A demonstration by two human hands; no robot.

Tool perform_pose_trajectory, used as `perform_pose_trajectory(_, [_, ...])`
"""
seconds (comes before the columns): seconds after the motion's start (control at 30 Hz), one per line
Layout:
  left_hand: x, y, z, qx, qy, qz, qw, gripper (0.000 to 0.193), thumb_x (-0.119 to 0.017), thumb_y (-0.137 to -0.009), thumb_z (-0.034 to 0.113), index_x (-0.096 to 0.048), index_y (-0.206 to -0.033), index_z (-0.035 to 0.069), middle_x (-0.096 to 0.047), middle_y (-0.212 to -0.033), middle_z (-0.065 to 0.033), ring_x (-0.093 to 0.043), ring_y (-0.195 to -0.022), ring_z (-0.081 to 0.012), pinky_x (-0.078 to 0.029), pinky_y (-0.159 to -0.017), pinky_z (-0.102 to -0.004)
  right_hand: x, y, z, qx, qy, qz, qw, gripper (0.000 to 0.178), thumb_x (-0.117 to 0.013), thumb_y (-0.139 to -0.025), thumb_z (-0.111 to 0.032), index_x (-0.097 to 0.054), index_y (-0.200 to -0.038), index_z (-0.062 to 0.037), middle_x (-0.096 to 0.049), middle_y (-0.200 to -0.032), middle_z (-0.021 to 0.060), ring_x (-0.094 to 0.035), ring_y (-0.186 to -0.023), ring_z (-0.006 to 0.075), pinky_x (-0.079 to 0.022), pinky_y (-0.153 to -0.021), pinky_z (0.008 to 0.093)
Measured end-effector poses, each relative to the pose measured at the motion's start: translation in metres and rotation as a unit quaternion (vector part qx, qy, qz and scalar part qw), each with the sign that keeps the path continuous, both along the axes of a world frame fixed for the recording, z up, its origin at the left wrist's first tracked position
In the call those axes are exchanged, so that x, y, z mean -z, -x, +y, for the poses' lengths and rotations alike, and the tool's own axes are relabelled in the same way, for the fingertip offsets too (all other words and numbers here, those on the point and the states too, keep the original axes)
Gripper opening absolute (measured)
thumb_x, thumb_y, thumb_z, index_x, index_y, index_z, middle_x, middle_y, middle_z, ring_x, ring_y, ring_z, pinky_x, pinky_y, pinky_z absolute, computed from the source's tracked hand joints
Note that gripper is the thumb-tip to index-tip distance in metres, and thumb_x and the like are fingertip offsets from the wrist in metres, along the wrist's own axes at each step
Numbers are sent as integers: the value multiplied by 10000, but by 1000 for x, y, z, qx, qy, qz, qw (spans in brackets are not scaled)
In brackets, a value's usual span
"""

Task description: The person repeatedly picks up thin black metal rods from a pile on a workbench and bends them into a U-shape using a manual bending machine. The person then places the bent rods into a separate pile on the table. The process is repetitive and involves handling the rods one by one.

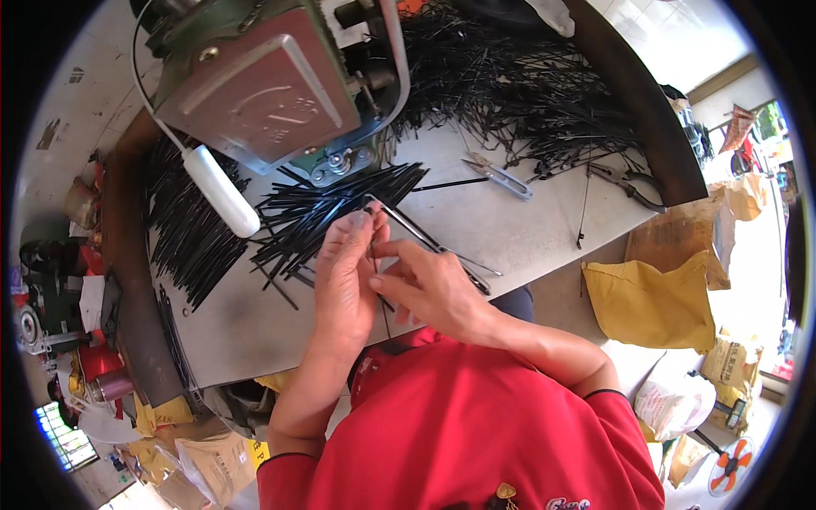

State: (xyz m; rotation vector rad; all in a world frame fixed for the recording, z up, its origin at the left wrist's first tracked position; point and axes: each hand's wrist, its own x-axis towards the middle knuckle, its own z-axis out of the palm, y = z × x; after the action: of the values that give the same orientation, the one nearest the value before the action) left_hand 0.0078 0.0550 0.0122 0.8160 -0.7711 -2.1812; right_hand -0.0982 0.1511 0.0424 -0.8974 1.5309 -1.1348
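Note:
My left hand (344, 268) is raised over the table, thumb and fingers pinched together with a small dark piece (371, 206) at their tips. Close beside it, my right hand (438, 293) has its thumb and forefinger closed at the left palm; what they hold is too small to make out. Just beyond both hands, a heap of short black rods (319, 212) lies under the machine. A slim silver-and-black tool (416, 228) slants from near the left fingertips down past the right hand. A thinner metal rod (476, 262) lies beside it.
A green and maroon machine (263, 102) overhangs the table (527, 246), its white lever handle (221, 191) hanging left. More black rods (191, 229) lie there. Snips (501, 177), pliers (629, 183) and a tangled heap of thin black rods (518, 85) are at right. A yellow sack (650, 302) stands below.

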Motion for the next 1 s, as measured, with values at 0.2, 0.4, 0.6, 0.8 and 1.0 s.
perform_pose_trajectory(0.2, [-4,6,-5,51,-67,47,995,385,-474,-918,62,-434,-1294,-6,-556,-1243,-145,-534,-1148,-231,-429,-967,-326,8,1,-9,-48,6,-69,996,189,-509,-942,-136,-561,-1040,17,-570,-651,42,-528,-482,84,-418,-446,234])
perform_pose_trajectory(0.4, [9,9,-1,205,29,155,966,305,-481,-947,133,-482,-1223,4,-607,-969,-105,-580,-923,-170,-448,-881,-296,-27,19,2,-67,69,-8,995,149,-521,-938,-153,-570,-978,-18,-531,-546,66,-468,-465,130,-363,-467,299])
perform_pose_trajectory(0.6, [-7,8,0,-11,-10,-80,997,195,-577,-932,153,-570,-1097,48,-608,-830,-12,-547,-712,-65,-459,-644,-202,-7,26,-14,33,121,366,922,285,-548,-898,-155,-563,-1166,-59,-564,-538,126,-587,-501,291,-453,-510,383])
perform_pose_trajectory(0.8, [0,2,-23,-55,6,-65,996,260,-598,-861,64,-552,-1108,-3,-629,-867,-49,-585,-742,-105,-510,-693,-233,30,22,-59,102,140,246,954,248,-512,-905,-128,-605,-1102,-9,-621,-687,204,-628,-599,298,-480,-557,374])
perform_pose_trajectory(1.0, [-4,10,-38,-32,66,-122,990,197,-647,-844,97,-524,-979,24,-645,-794,-63,-594,-664,-117,-474,-614,-226,35,20,-68,117,109,32,987,269,-507,-920,-109,-598,-1133,26,-612,-689,101,-534,-578,122,-450,-546,283])
